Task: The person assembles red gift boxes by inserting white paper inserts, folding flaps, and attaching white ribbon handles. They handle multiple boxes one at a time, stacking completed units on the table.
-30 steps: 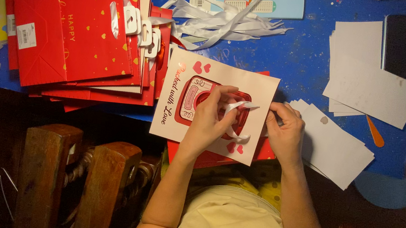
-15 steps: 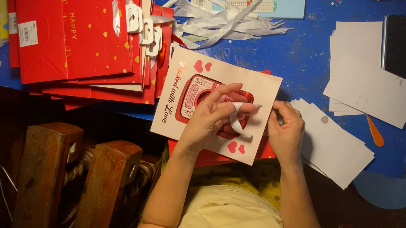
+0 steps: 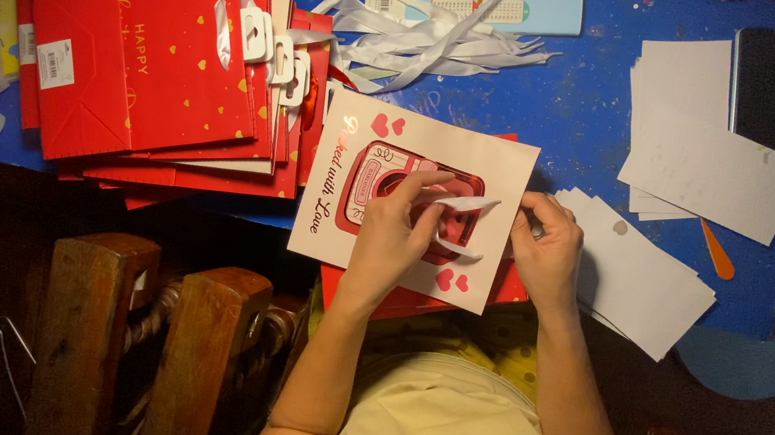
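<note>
We start at the white ribbon (image 3: pixel 464 224), a short strip bent over the middle of the pink gift bag (image 3: pixel 508 163) that lies flat at the near edge of the blue table (image 3: pixel 591 105). Our left hand (image 3: pixel 395 233) pinches the ribbon between thumb and fingertips, pressing on the bag's red picture. Our right hand (image 3: pixel 547 253) is curled, fingers closed on the bag's right edge. To the left sits a stack of red gift bags (image 3: pixel 155 59), handles fitted, apparently done. Loose white ribbons (image 3: pixel 425 39) wait above; white cards (image 3: pixel 700 164) lie to the right. This bag looks midway: its ribbon isn't fixed yet.
</note>
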